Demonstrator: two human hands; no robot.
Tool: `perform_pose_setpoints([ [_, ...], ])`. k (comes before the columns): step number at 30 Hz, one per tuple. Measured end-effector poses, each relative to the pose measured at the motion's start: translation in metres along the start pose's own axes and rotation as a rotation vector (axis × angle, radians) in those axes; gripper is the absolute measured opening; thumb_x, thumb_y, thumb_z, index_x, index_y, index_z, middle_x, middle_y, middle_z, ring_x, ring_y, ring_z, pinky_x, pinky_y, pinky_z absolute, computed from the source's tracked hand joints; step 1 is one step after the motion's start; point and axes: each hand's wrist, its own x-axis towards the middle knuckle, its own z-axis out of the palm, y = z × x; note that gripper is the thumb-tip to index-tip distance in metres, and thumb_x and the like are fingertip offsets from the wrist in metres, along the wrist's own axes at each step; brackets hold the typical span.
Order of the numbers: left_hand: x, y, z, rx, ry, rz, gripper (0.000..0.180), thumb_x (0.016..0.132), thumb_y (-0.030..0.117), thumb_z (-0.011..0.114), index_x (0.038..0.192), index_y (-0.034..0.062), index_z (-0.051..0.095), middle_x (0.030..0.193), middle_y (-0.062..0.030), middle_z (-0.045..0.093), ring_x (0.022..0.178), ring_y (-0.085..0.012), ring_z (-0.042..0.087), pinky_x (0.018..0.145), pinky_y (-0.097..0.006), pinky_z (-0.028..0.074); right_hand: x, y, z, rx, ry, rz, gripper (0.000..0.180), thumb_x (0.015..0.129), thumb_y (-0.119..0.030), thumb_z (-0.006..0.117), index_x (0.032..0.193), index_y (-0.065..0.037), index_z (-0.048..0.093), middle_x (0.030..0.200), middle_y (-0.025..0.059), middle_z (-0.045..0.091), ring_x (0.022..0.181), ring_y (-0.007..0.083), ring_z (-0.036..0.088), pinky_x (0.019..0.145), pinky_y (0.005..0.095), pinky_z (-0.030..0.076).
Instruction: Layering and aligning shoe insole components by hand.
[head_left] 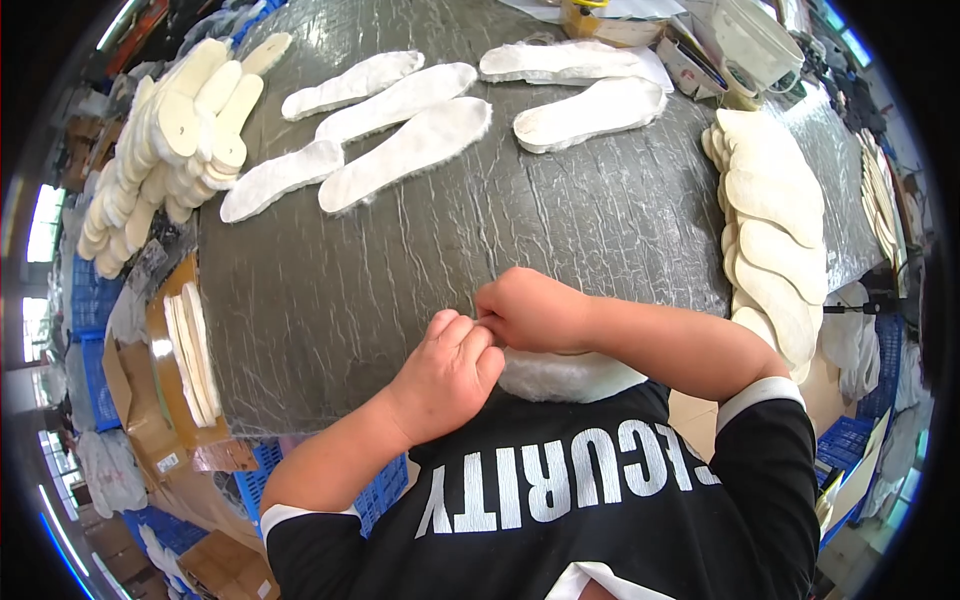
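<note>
My left hand (447,368) and my right hand (533,311) meet above the near middle of the table, fingers closed and pressed together. Whatever they pinch, if anything, is too small or hidden to make out. Just below my right wrist lies a fluffy white insole (570,379) at the table's near edge, against my black shirt and partly covered by my forearm. Farther off, several fleecy white insoles lie flat in loose groups, among them a long one (405,155) at centre left and another (592,115) toward the right.
The dark, wrinkled table covering (440,240) spans the middle. Cream insoles stand in a tall heap (175,140) at the left and an overlapping row (775,230) at the right. A white bucket (752,45) and boxes sit at the far right. Blue crates (380,490) are below the near edge.
</note>
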Motion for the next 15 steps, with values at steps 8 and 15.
perform_pose_setpoints([
  [8, -0.006, 0.049, 0.003, -0.064, -0.116, -0.048, 0.01, 0.075, 0.008, 0.061, 0.078, 0.0049, 0.051, 0.077, -0.0106, 0.05, 0.077, -0.0267, 0.054, 0.072, -0.039, 0.045, 0.018, 0.045, -0.016, -0.023, 0.102, 0.257, 0.02, 0.086, -0.021, 0.064, 0.087, -0.001, 0.069, 0.084, 0.019, 0.069, 0.079, 0.0382, 0.066, 0.073, 0.0449, 0.051],
  [15, -0.005, 0.028, -0.042, -0.447, 0.048, -0.641, 0.054, 0.077, 0.025, 0.082, 0.116, 0.0018, 0.051, 0.107, -0.0179, 0.051, 0.093, -0.0381, 0.057, 0.079, -0.044, 0.049, 0.014, 0.042, -0.011, 0.201, 0.01, 0.062, 0.022, 0.092, -0.023, 0.061, 0.1, -0.003, 0.068, 0.086, 0.0162, 0.068, 0.076, 0.0294, 0.064, 0.072, 0.0402, 0.05],
])
